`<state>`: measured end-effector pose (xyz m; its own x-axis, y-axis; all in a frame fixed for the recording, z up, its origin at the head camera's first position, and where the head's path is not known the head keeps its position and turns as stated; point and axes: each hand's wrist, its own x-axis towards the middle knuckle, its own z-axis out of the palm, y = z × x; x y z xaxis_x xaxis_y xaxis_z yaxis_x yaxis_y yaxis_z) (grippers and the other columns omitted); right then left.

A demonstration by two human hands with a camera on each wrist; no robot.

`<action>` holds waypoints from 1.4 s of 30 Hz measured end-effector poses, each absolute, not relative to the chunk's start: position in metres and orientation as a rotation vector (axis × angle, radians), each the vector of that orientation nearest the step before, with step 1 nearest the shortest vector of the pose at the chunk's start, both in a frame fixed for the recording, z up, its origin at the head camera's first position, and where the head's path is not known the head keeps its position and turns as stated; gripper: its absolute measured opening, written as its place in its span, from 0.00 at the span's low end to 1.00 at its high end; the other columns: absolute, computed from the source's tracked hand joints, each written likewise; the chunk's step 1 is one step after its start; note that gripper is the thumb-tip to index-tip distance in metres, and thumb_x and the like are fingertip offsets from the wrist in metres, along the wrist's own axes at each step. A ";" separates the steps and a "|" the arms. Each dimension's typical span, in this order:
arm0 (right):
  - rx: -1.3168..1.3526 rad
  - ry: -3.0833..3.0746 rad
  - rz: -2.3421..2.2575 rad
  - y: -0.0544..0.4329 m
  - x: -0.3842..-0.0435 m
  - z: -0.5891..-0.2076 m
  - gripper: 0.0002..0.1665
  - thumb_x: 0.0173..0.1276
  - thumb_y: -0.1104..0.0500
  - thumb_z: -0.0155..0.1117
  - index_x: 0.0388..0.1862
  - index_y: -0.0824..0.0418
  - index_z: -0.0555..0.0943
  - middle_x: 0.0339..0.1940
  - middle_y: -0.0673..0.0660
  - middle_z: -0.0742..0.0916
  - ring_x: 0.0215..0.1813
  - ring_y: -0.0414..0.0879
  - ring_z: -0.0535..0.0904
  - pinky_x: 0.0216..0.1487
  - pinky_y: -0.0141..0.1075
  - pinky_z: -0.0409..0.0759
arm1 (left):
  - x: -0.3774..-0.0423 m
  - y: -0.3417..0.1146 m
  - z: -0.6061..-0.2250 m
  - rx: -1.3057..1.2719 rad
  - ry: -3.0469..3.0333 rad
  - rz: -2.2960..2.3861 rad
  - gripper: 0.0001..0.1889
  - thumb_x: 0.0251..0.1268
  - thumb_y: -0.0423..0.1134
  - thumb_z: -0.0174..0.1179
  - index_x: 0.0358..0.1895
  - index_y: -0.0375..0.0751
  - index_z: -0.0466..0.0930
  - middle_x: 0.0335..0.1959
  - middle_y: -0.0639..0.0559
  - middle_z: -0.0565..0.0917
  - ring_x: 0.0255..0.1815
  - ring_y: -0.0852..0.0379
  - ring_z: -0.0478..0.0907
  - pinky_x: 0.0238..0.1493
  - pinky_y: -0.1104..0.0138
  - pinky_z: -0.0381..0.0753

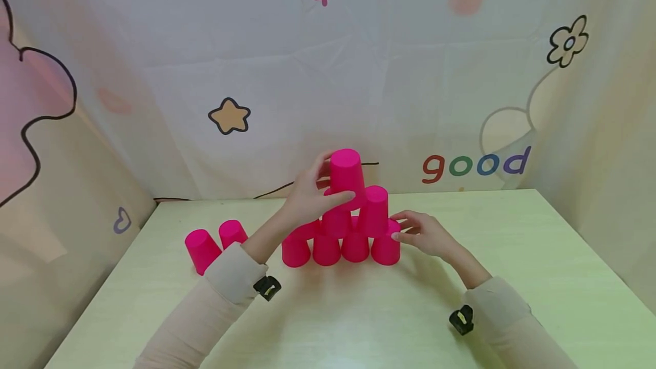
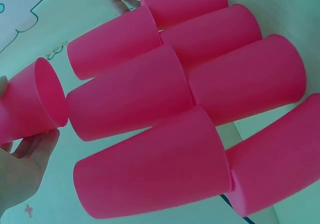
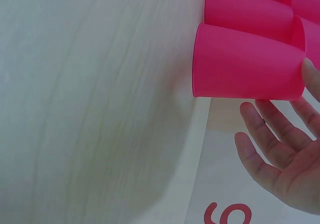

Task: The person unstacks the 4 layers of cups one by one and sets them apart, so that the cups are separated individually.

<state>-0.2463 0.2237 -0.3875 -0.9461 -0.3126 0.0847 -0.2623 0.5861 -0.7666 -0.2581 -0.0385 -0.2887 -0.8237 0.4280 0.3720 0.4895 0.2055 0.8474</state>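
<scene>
Pink plastic cups stand upside down in a stacked pyramid: several in the bottom row [image 1: 326, 249], three in the second row [image 1: 374, 212]. My left hand [image 1: 310, 195] grips another inverted cup [image 1: 347, 175], fingers behind and thumb across its front. In the left wrist view that held cup [image 2: 17, 104] has its rim right at the base of the middle second-row cup [image 2: 130, 94]. Low at the right end, my right hand [image 1: 425, 233] has loosely bent, spread fingers around the last bottom cup [image 3: 247, 64]; its thumb lies at that cup's upper edge.
Two more inverted pink cups, one [image 1: 201, 248] and another [image 1: 232, 232] partly behind the left forearm, stand on the left of the pale wooden table [image 1: 348, 323]. A printed cloth [image 1: 287, 73] hangs directly behind the table's back edge.
</scene>
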 end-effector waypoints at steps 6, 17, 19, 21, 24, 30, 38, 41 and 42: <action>-0.498 2.750 -1.311 0.224 -0.246 -0.387 0.24 0.60 0.61 0.63 0.55 0.66 0.72 0.49 0.65 0.79 0.47 0.58 0.77 0.40 0.42 0.80 | -0.257 -0.049 -0.291 -0.874 -2.365 -1.725 0.38 0.48 0.34 0.67 0.64 0.47 0.58 0.52 0.49 0.73 0.52 0.52 0.71 0.48 0.58 0.76; -0.488 2.744 -1.312 0.224 -0.246 -0.388 0.25 0.60 0.61 0.63 0.55 0.65 0.72 0.49 0.65 0.79 0.48 0.59 0.77 0.41 0.43 0.80 | -0.254 -0.072 -0.291 -0.855 -2.301 -1.671 0.37 0.47 0.32 0.67 0.63 0.43 0.59 0.52 0.46 0.73 0.51 0.50 0.72 0.47 0.58 0.77; -0.485 2.744 -1.315 0.224 -0.246 -0.388 0.25 0.60 0.61 0.63 0.55 0.65 0.72 0.49 0.65 0.79 0.48 0.59 0.77 0.41 0.43 0.80 | -0.253 -0.078 -0.290 -0.852 -2.284 -1.663 0.37 0.47 0.31 0.67 0.63 0.42 0.59 0.52 0.45 0.73 0.52 0.49 0.72 0.48 0.57 0.76; -0.478 2.742 -1.318 0.224 -0.246 -0.388 0.25 0.60 0.61 0.64 0.55 0.65 0.72 0.49 0.64 0.79 0.48 0.58 0.77 0.41 0.43 0.80 | -0.252 -0.083 -0.290 -0.832 -2.278 -1.659 0.37 0.47 0.31 0.67 0.63 0.42 0.59 0.53 0.46 0.73 0.52 0.50 0.72 0.49 0.57 0.76; -0.474 2.735 -1.321 0.224 -0.246 -0.388 0.25 0.60 0.61 0.63 0.56 0.65 0.71 0.49 0.64 0.79 0.48 0.58 0.77 0.41 0.42 0.80 | -0.251 -0.092 -0.289 -0.792 -2.279 -1.652 0.38 0.47 0.32 0.68 0.63 0.43 0.59 0.53 0.47 0.72 0.53 0.51 0.71 0.49 0.57 0.75; -0.488 2.737 -1.316 0.223 -0.245 -0.385 0.24 0.60 0.61 0.63 0.55 0.66 0.71 0.49 0.65 0.79 0.48 0.59 0.76 0.41 0.42 0.80 | -0.247 -0.108 -0.284 -0.698 -2.277 -1.670 0.37 0.49 0.34 0.68 0.63 0.46 0.59 0.53 0.48 0.72 0.53 0.51 0.71 0.50 0.57 0.75; -0.498 2.735 -1.317 0.222 -0.245 -0.385 0.24 0.60 0.61 0.63 0.55 0.66 0.71 0.49 0.65 0.78 0.49 0.60 0.76 0.41 0.43 0.80 | -0.245 -0.126 -0.281 -0.672 -2.237 -1.652 0.37 0.50 0.33 0.67 0.64 0.43 0.58 0.54 0.47 0.72 0.54 0.51 0.70 0.52 0.56 0.73; -0.485 2.733 -1.318 0.222 -0.245 -0.386 0.24 0.60 0.61 0.63 0.55 0.65 0.72 0.49 0.65 0.79 0.48 0.59 0.76 0.41 0.43 0.80 | -0.245 -0.132 -0.281 -0.656 -2.230 -1.638 0.37 0.50 0.33 0.66 0.64 0.43 0.58 0.54 0.47 0.72 0.54 0.51 0.70 0.52 0.56 0.73; -0.484 2.735 -1.315 0.223 -0.245 -0.386 0.24 0.60 0.61 0.63 0.55 0.65 0.71 0.49 0.65 0.79 0.48 0.59 0.76 0.41 0.43 0.80 | -0.245 -0.134 -0.281 -0.648 -2.235 -1.629 0.37 0.51 0.33 0.66 0.65 0.43 0.58 0.54 0.47 0.72 0.54 0.52 0.70 0.52 0.56 0.73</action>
<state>-0.2455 0.2228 -0.3860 -0.9481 -0.3094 0.0740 -0.2510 0.5847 -0.7714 -0.2447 -0.1344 -0.2810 -0.8533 0.1808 0.4890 0.5209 0.2555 0.8145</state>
